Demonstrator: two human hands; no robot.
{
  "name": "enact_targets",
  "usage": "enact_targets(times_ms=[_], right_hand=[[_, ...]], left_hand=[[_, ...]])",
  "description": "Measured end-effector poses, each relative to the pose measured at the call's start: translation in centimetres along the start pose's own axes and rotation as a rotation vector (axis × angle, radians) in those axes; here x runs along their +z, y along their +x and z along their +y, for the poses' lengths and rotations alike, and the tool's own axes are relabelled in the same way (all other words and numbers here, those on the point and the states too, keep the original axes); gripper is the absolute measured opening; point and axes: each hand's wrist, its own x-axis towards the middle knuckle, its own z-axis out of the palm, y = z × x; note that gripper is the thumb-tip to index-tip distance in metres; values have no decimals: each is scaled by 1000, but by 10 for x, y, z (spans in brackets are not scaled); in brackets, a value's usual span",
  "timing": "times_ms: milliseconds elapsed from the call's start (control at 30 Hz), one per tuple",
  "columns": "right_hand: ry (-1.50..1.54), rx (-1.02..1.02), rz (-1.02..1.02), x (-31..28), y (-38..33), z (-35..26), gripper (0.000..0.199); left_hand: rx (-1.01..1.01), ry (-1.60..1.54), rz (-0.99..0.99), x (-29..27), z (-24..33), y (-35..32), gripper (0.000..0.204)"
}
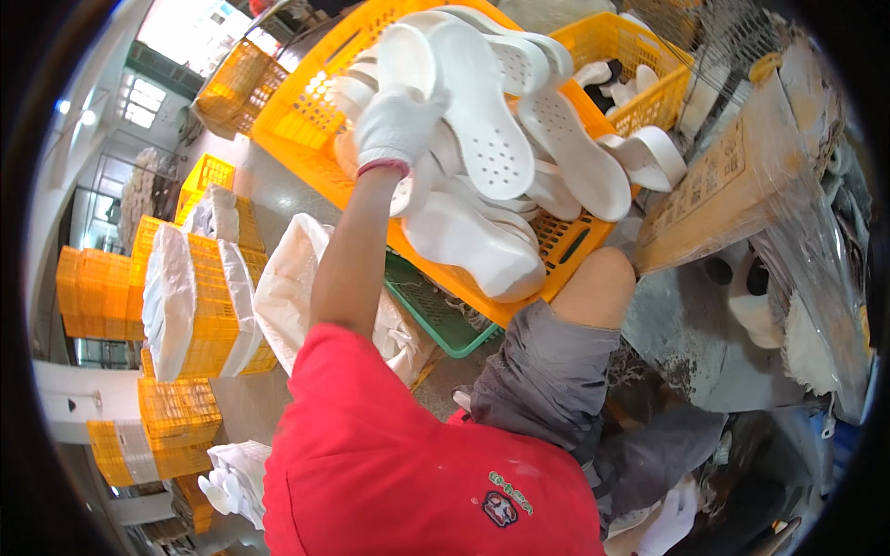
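Observation:
My left hand, in a white knit glove with a red cuff, reaches into a yellow crate heaped with white shoe soles. Its fingers close on the lower end of a white shoe sole at the pile's far left. Beside that hand lies a long white sole with small round holes; another perforated sole rests farther right. A thick sole lies at the crate's near edge. At the lower right is my right hand, also white-gloved, partly cut off by the frame; its grip is unclear.
A second yellow crate with white and black pieces stands behind. A green crate sits below the heaped one, beside a white sack. Stacked yellow crates line the left. A plastic-wrapped carton stands at the right.

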Motion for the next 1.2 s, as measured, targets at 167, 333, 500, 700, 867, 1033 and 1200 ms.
enact_targets(times_ms=[167, 333, 500, 700, 867, 1033, 1200], right_hand=[[127, -237, 50, 23, -6, -129, 40], [663, -523, -306, 54, -2, -178, 43], [426, -257, 36, 15, -6, -179, 49], [328, 232, 470, 13, -64, -142, 57], [-59, -217, 585, 24, 1, -126, 47], [84, -504, 523, 18, 125, -158, 26], [620, -280, 276, 8, 169, -173, 11]], left_hand=[[483, -221, -186, -15, 51, -74, 40], [1329, -762, -725, -2, 188, -272, 24], [409, -1305, -679, 58, 265, -339, 55], [-1028, -1654, -1755, 79, 378, -364, 25], [390, -1208, -1204, 150, 424, -369, 34], [413, -954, -1151, 246, 406, -330, 38], [334, -303, -1363, 201, 355, -264, 66]])
